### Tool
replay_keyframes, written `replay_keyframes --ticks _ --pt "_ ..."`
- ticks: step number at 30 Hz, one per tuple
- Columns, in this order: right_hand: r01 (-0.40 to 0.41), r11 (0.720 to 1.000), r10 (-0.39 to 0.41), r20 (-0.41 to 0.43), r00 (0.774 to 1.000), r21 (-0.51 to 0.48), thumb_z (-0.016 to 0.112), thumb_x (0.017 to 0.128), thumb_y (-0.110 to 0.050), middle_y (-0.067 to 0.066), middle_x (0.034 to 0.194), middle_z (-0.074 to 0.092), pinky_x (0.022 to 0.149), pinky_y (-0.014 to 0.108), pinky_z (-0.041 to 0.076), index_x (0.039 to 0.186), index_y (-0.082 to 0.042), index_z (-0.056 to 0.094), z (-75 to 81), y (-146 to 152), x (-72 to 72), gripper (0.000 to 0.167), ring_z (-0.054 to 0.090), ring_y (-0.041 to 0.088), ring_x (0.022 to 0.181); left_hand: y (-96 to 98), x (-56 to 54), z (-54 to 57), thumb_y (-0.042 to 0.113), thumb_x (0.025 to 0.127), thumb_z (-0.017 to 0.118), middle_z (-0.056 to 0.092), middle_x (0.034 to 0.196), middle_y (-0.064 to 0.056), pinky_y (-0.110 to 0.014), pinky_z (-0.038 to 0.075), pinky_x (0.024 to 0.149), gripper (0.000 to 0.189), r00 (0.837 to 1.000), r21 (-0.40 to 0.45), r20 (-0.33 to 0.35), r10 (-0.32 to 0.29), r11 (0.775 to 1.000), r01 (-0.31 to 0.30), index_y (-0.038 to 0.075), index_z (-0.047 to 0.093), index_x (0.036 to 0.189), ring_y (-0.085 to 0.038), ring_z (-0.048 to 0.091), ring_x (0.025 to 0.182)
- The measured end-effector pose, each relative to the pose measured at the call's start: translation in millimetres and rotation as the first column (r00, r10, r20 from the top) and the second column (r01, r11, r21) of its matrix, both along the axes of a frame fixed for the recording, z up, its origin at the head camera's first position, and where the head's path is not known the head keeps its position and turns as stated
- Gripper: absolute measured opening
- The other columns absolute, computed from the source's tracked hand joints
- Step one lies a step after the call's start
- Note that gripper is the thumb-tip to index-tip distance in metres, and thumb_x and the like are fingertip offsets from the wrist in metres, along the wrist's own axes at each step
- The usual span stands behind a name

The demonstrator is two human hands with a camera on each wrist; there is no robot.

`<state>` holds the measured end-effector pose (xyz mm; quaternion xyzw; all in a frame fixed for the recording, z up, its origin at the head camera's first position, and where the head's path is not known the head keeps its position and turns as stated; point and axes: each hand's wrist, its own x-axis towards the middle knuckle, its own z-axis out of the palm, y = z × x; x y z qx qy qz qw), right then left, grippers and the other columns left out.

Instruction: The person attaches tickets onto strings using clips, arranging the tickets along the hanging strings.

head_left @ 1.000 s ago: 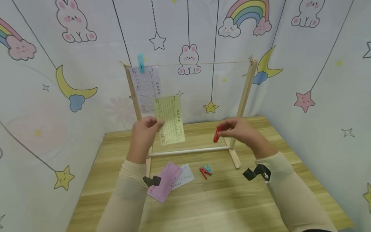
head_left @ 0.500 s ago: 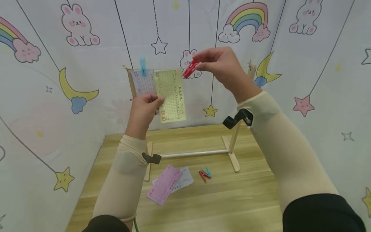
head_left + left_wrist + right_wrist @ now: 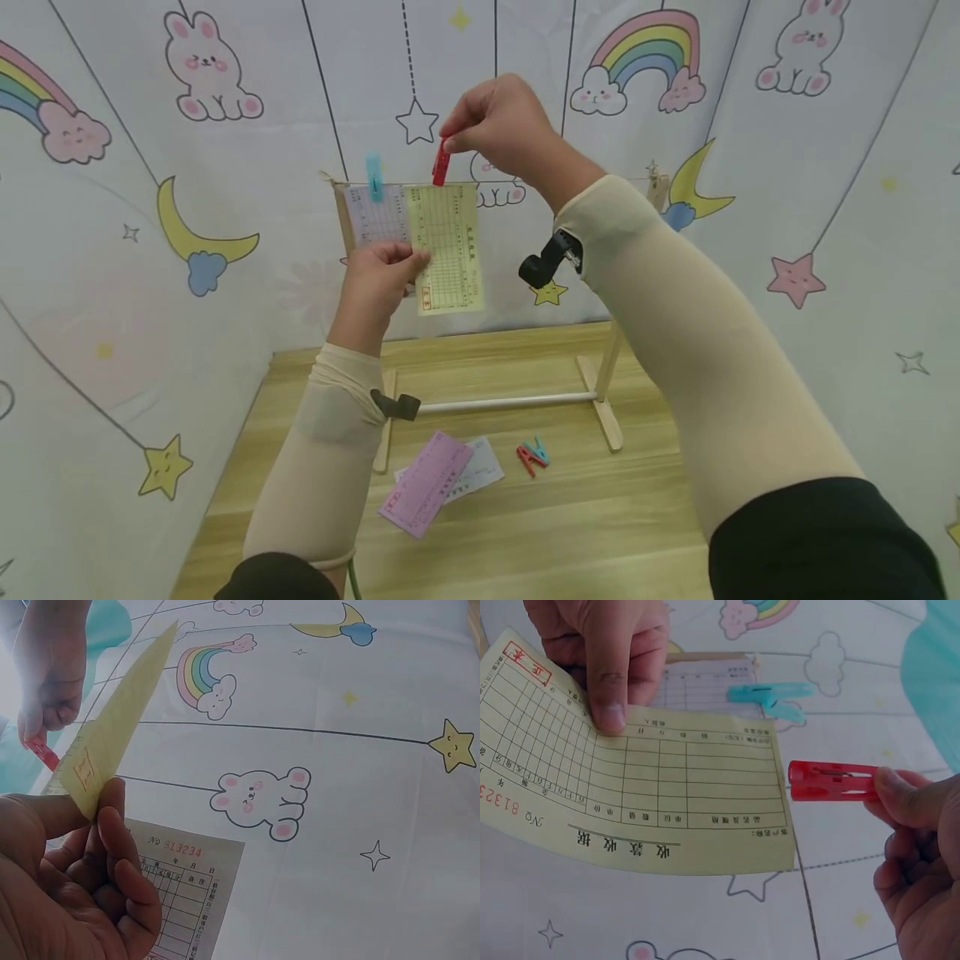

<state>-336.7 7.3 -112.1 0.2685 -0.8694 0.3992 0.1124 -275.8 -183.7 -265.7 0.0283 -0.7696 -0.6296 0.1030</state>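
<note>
My left hand [image 3: 377, 279] pinches a yellow receipt slip [image 3: 450, 250] by its left edge, with the slip's top edge up at the string [image 3: 570, 180]. Above it, my right hand [image 3: 502, 125] pinches a red clothespin [image 3: 441, 162] that points down at that top edge. In the right wrist view the clothespin's tip [image 3: 799, 781] lies right at the edge of the yellow paper. To the left, a whitish-purple receipt slip [image 3: 375, 215] hangs from the string under a light blue clothespin [image 3: 374, 177], partly covered by the left hand.
A wooden stand with a white crossbar [image 3: 510, 402] bears the string. On the wooden table [image 3: 555, 533] lie a pink slip [image 3: 427, 483] over a white slip [image 3: 480, 468], and beside them a red clothespin [image 3: 532, 459] and a blue clothespin [image 3: 538, 448].
The left hand has raised the yellow slip to the string, beside the hanging slip. My right hand has carried the red clothespin up and left, from low by the right post to the slip's top edge.
</note>
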Motion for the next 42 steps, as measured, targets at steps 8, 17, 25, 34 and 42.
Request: replay_keyframes --ticks 8,17,25,34,42 --pt "-0.004 0.999 0.003 0.01 1.0 0.054 0.079 0.094 -0.014 0.0 0.105 0.075 0.072 0.028 0.045 0.096 -0.011 0.08 -2.4 -5 -7.9 0.004 0.056 0.015 0.095 0.4 -1.2 3.5 0.026 0.1 0.073 0.073 0.109 -0.006 -0.031 0.054 0.079 0.025 1.0 -0.02 0.022 0.01 1.0 -0.009 0.005 0.075 0.112 -0.018 0.063 0.095" --pt "-0.013 0.998 0.011 0.045 0.999 0.053 0.081 0.092 -0.015 0.0 0.105 0.075 0.075 0.028 0.045 0.093 -0.016 0.079 -7.6 -3 -10.1 0.002 0.058 0.016 0.096 0.2 -2.2 4.0 0.027 0.099 0.073 0.073 0.11 -0.006 -0.033 0.054 0.08 0.025 0.999 -0.021 0.029 0.014 1.0 -0.014 0.006 0.075 0.112 -0.018 0.062 0.098" --pt "-0.047 0.996 0.039 0.101 0.994 0.074 0.081 0.092 -0.015 0.001 0.105 0.076 0.086 0.028 0.05 0.105 -0.012 0.079 -10.1 3 -11.0 0.014 0.063 0.017 0.099 -0.3 -3.3 0.1 0.029 0.099 0.074 0.072 0.107 -0.005 -0.034 0.051 0.078 0.027 1.0 -0.024 0.018 0.019 1.0 -0.018 0.005 0.076 0.111 -0.018 0.057 0.097" --pt "-0.143 0.988 0.131 0.185 0.974 0.054 0.081 0.092 -0.016 0.002 0.112 0.075 0.096 0.03 0.052 0.119 -0.012 0.076 -10.6 9 -10.9 0.028 0.065 0.019 0.105 -1.3 -2.7 -0.8 0.029 0.099 0.074 0.071 0.104 -0.005 -0.032 0.05 0.075 0.027 1.0 -0.02 0.012 0.019 1.0 -0.019 0.005 0.075 0.112 -0.018 0.057 0.096" --pt "-0.127 0.99 0.114 0.183 0.976 0.06 0.082 0.091 -0.021 -0.002 0.124 0.071 0.103 0.032 0.05 0.131 -0.016 0.072 -9.7 12 -8.4 0.041 0.063 0.014 0.114 -3.5 -0.3 -2.0 0.031 0.099 0.073 0.071 0.108 -0.006 -0.038 0.051 0.085 0.03 1.0 -0.047 0.011 0.022 0.999 -0.022 0.006 0.075 0.115 -0.018 0.057 0.099"
